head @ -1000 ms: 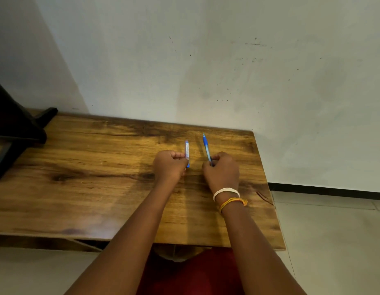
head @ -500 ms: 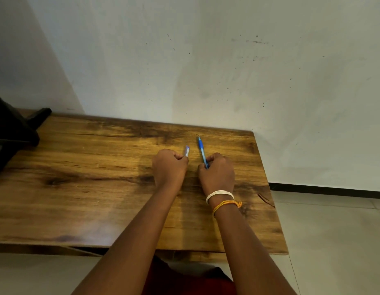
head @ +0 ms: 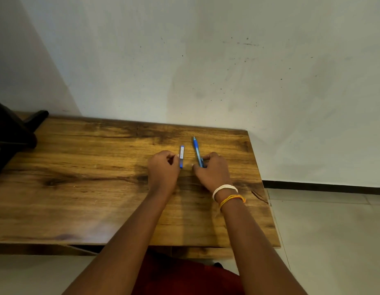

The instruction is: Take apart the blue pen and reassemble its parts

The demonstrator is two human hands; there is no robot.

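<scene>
The blue pen is in two pieces over the wooden table (head: 78, 188). My left hand (head: 162, 170) pinches the short blue cap (head: 181, 156), which carries a white label and points away from me. My right hand (head: 212, 171), with a white and an orange band at the wrist, grips the lower end of the blue pen body (head: 197, 150); its tip points up and away toward the wall. The two pieces are roughly parallel, a small gap apart, not touching. The fingers hide the lower end of each piece.
A dark piece of furniture (head: 12, 133) stands on the table's far left corner. The white wall (head: 206, 71) rises just behind the table. The table's right edge (head: 263, 188) drops to a tiled floor (head: 334, 241).
Both hands stay close together over the table. The cap dipped and shortened in view half a second ago and now stands longer again; the pen body has shifted slightly.
</scene>
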